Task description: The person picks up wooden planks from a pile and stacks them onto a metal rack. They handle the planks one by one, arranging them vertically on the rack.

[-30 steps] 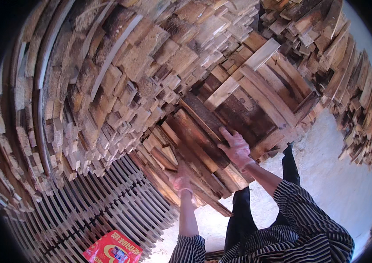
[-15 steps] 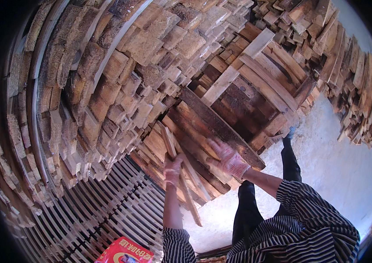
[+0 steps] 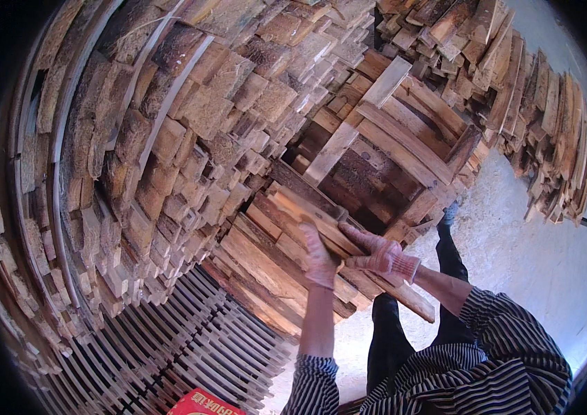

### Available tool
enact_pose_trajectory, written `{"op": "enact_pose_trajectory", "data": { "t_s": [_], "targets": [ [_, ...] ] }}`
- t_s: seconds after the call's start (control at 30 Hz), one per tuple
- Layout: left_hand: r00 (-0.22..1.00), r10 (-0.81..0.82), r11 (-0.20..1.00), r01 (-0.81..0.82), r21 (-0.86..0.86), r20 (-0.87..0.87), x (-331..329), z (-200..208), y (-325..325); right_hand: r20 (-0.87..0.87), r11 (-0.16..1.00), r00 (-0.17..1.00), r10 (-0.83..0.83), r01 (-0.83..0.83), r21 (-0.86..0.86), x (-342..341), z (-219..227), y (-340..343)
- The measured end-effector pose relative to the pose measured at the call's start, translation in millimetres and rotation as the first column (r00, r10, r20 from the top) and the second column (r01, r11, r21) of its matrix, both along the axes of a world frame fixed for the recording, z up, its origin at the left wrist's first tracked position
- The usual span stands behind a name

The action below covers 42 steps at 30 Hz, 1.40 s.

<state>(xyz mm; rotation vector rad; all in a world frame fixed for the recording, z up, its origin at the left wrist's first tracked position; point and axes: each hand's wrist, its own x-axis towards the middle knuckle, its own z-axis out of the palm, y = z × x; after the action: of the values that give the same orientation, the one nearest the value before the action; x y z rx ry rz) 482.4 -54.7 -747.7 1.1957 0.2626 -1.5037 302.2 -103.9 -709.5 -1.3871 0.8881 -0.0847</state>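
Both my hands wear pinkish-white gloves. Between them lie a few narrow wooden planks [image 3: 317, 223], slanting from upper left to lower right, with one end [image 3: 414, 302] sticking out past my right wrist. My left hand [image 3: 319, 257] presses along their left side, its fingers together and nearly straight, the thumb partly hidden. On the other side, my right hand [image 3: 382, 255] grips the planks, fingers bent over the edge. Beneath is a layer of loose boards [image 3: 266, 270], resting beside an open wooden frame [image 3: 335, 152].
A tall stack of sawn wood [image 3: 189, 138] fills the left. More wood piles [image 3: 542, 131] stand at the far right. Spaced slats [image 3: 189, 332] and a red printed package [image 3: 205, 402] lie at lower left. Pale floor [image 3: 508, 256] shows around my legs.
My left hand has moved right with the plank it held, up against my right hand. My right hand has turned from lying on the boards to gripping planks. The view has shifted slightly.
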Motion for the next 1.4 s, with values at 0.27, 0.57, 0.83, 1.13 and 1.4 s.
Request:
{"op": "enact_pose_trajectory", "data": {
  "t_s": [0.27, 0.57, 0.83, 1.13, 1.4],
  "targets": [
    [0.307, -0.608, 0.781, 0.393, 0.485, 0.732, 26, -64, -2, -0.24, 0.955, 0.954, -0.179, 0.11, -0.276, 8, -20, -41],
    [-0.255, -0.895, 0.289, 0.293, 0.911, 0.366, 61, -83, 17, -0.274, 0.903, 0.956, -0.101, -0.027, -0.429, 80, -76, -60],
    [-0.376, -0.893, 0.214, 0.127, 0.969, 0.247, 58, -99, 5, -0.217, 0.918, 0.974, 0.061, -0.14, -0.372, 18, -46, -87],
    [0.013, -0.808, 0.543, 0.403, 0.736, 0.589, -90, 3, -148, -0.331, 0.48, 0.347, -0.877, 0.635, -0.606, -279, -31, -186],
    [-0.145, -0.478, 0.392, 0.848, 0.358, 0.866, -423, -44, -371, -0.468, 0.46, 0.31, -0.827, 0.852, -0.25, -377, -68, -276]
  ]
}}
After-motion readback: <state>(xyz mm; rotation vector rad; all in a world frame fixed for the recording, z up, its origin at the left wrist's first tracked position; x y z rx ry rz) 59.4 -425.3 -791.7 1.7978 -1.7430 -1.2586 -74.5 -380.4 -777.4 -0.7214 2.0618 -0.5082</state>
